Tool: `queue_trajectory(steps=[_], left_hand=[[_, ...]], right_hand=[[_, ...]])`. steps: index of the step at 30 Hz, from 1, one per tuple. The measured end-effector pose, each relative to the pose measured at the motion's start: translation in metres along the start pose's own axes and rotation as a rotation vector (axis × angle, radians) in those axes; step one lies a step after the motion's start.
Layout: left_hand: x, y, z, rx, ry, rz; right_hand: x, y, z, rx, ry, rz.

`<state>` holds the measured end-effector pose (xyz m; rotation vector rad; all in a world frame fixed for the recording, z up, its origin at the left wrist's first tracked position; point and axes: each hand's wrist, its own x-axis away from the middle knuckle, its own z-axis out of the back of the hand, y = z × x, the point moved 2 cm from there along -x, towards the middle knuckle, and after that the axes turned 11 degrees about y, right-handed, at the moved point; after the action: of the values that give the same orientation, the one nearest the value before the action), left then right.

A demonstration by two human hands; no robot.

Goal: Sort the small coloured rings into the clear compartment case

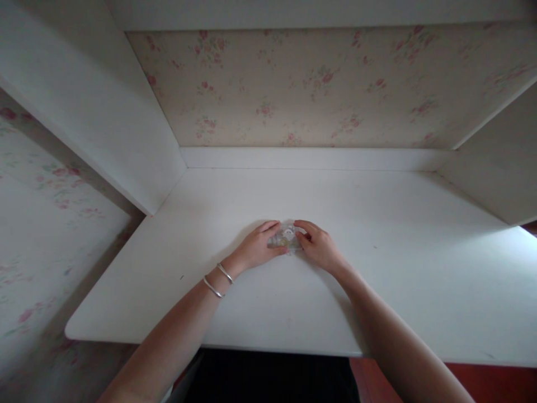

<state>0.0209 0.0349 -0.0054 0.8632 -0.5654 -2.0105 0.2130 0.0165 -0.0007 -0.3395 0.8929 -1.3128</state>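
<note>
A small, clear plastic case (287, 235) lies flat on the white desk, or just over it; which of the two I cannot tell. Pale and yellowish bits show through it, too small to name. My left hand (260, 244) grips its left end, thumb along the near edge and fingers along the far edge. On the other end, my right hand (318, 244) is closed, with the index finger at the far corner and the other fingertips bent against the right side. Two silver bangles (213, 286) circle my left wrist.
The white desk (268, 313) has a raised back strip (319, 159) and side panels (104, 106) at left and right. Floral wallpaper (289, 89) covers the wall behind. A tiny dark speck (182, 277) lies left of my left forearm. The desk's front edge runs close to my body.
</note>
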Motion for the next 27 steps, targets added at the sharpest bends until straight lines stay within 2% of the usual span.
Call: queue_trajectory(steps=[27], left_hand=[[0.0013,0.0028,0.0007,-0.044,-0.005,-0.022]], right_hand=[[0.0001,-0.0008,-0.0006,0.006,0.013,0.042]])
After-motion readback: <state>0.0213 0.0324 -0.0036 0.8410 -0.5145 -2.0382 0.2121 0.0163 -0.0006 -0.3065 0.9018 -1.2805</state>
